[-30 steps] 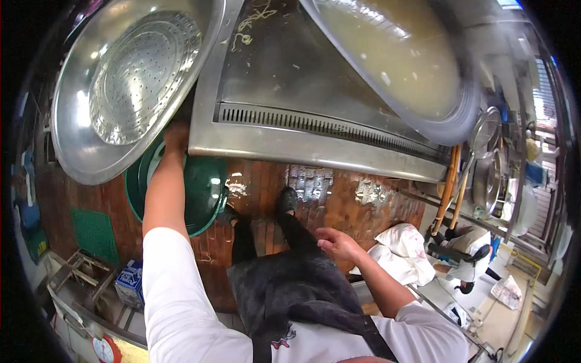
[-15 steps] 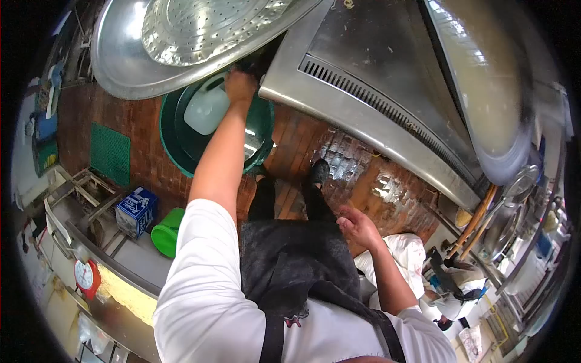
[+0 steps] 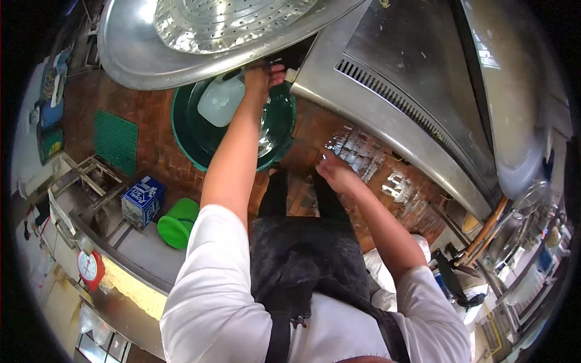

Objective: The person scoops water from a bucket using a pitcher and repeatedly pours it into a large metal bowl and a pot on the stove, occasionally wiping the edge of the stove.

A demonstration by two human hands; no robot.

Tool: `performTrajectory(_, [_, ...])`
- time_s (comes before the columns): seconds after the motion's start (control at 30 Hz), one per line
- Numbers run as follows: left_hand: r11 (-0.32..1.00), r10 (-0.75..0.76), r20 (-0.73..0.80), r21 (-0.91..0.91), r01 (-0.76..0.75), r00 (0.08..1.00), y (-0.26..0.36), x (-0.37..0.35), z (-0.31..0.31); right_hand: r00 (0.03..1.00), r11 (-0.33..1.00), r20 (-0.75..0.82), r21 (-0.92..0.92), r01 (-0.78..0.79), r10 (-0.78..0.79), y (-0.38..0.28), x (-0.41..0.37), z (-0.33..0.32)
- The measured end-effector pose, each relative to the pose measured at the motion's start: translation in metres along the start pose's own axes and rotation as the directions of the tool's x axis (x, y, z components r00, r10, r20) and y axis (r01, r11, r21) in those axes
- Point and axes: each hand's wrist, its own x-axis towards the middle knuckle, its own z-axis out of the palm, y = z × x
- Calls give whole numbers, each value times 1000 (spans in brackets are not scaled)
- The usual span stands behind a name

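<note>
My left hand (image 3: 263, 75) reaches over a dark green round tub (image 3: 189, 148), below the rim of a large steel pan. Its fingers are stretched towards a small pale fitting (image 3: 290, 75) at the corner of a steel cooking unit; I see nothing in them. Inside the tub, beside my left wrist, a translucent white plastic jug (image 3: 221, 104) lies in or on shiny water, its handle partly behind my hand. My right hand (image 3: 339, 173) hangs over the wet floor, fingers loosely bent and slightly apart, with nothing visible in them.
The steel pan (image 3: 127, 51) carries a perforated steel disc (image 3: 230, 24). The steel unit (image 3: 387, 109) fills the upper right. At left are a green mat (image 3: 115, 142), a blue box (image 3: 143, 201), a light-green bucket (image 3: 178, 222) and a red scale (image 3: 91, 269). The tiled floor (image 3: 363, 160) shines wet.
My left hand has turned and its fingers now extend to the right beyond the tub's middle. My right hand has risen forward, away from my apron. The view has shifted slightly.
</note>
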Motion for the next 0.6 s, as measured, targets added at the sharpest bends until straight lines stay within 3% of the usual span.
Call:
performTrajectory(0.03, [1000, -18, -12, 17, 18, 1000, -10, 0, -17, 998, 997, -57, -82, -13, 8, -10, 28, 5])
performTrajectory(0.07, [971, 142, -90, 206, -121, 986, -11, -22, -26, 982, 986, -158, -148, 76, -99, -17, 55, 12])
performTrajectory(0.1, [948, 239, -113, 243, -207, 964, -30, -4, -58, 947, 963, -245, -223, 151, -206, -22, 80, 19])
performTrajectory(0.13, [645, 419, -34, 714, -271, 907, -32, 8, -85, 931, 973, -315, -193, 127, -184, -29, 108, 26])
performTrajectory(0.17, [138, 520, 139, 960, -243, 843, -33, 23, -109, 909, 982, -386, -160, 103, -159, -37, 132, 33])
performTrajectory(0.27, [-331, 493, 460, 884, -330, 738, -60, 95, -182, 850, 958, -526, -248, -142, -10, -69, 169, 50])
performTrajectory(0.3, [-228, 440, 275, 955, -190, 855, -42, 74, -156, 830, 953, -557, -239, -189, 25, -61, 183, 58])
performTrajectory(0.37, [-348, 336, 254, 928, -131, 907, -42, 66, -142, 816, 977, -574, -132, -170, 65, -5, 227, 90])
performTrajectory(0.43, [-416, 205, 180, 906, -81, 962, -42, 65, -129, 817, 951, -576, -269, -150, -34, -7, 220, 94])
performTrajectory(0.47, [-338, 254, 203, 935, -110, 946, -39, 63, -124, 815, 929, -572, -342, -140, -88, -10, 215, 90])
performTrajectory(0.53, [-176, 368, 236, 967, -182, 899, -36, 62, -117, 805, 921, -591, -336, -195, -46, -10, 218, 87])
performTrajectory(0.57, [-304, 524, 444, 895, -327, 727, -40, 66, -127, 800, 919, -600, -331, -215, -29, -13, 220, 87])
performTrajectory(0.6, [-315, 493, 474, 879, -358, 730, -38, 66, -127, 790, 900, -608, -386, -204, -82, -9, 225, 89])
